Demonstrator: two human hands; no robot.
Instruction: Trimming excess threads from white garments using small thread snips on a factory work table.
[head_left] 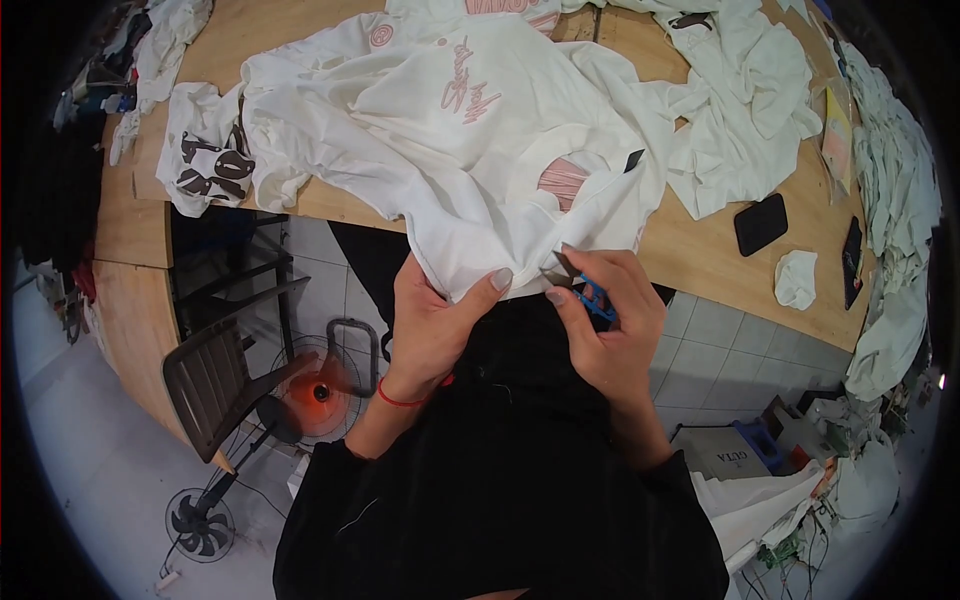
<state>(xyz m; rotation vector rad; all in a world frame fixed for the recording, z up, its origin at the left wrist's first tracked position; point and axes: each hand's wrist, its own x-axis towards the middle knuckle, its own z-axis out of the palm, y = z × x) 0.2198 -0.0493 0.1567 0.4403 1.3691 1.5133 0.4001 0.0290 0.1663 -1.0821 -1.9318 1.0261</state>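
- The left hand pinches the hem of a white garment that hangs off the near edge of the wooden counter; its thumb presses on top of the cloth and its fingers are clenched underneath.
- The right hand grips small blue-handled thread snips, fingers closed around the handles, with the dark blades pointing at the hem just beside the left thumb.
- Risk, as I judge it: the blade tips sit very near the left thumb and the fabric edge, so a slip or a bunched fold could nick the skin or cut the cloth rather than a loose thread.
- The rest of the garment lies slack, so its weight could drag the hem out of the pinch.
- The garment is soft, matt and heavily creased, with pink script on the chest and a pink ribbed neck lining.
- More white garments lie crumpled across the counter, 1 with dark brown lettering.
- A flat black phone and a small white wad of cloth rest on the smooth, pale wood at the right.
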